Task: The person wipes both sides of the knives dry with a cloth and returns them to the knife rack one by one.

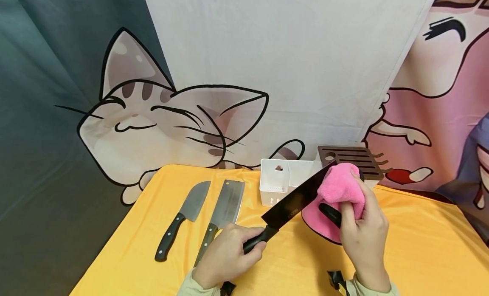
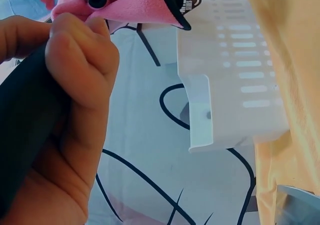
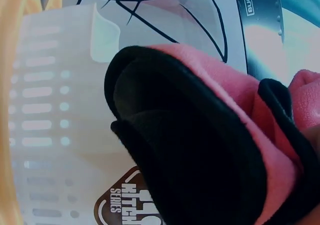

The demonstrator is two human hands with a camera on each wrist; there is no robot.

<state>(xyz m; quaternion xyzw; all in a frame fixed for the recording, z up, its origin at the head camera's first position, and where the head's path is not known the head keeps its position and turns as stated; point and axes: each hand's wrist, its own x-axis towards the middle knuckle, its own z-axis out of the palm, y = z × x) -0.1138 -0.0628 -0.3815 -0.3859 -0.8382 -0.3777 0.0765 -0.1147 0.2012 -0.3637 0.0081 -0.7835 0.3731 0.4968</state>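
Observation:
My left hand (image 1: 229, 253) grips the black handle (image 2: 25, 120) of a dark-bladed kitchen knife (image 1: 292, 204), held tilted above the table. The blade points up and to the right, and its far end is hidden behind a pink cloth (image 1: 341, 183). My right hand (image 1: 364, 234) pinches this cloth, bunched up against the far part of the blade. A loose flap of it hangs below, and its black side (image 3: 210, 155) shows in the right wrist view. Left of my left hand lie a black-handled knife (image 1: 196, 201) and a cleaver (image 1: 230, 202), whose handle my hand partly covers.
Behind the knife stands a white knife holder (image 1: 274, 177) with a side bin and a brown slotted top (image 1: 349, 158). A yellow cloth (image 1: 133, 245) covers the table. Directly behind it hangs a curtain printed with a cartoon cat (image 1: 133, 139).

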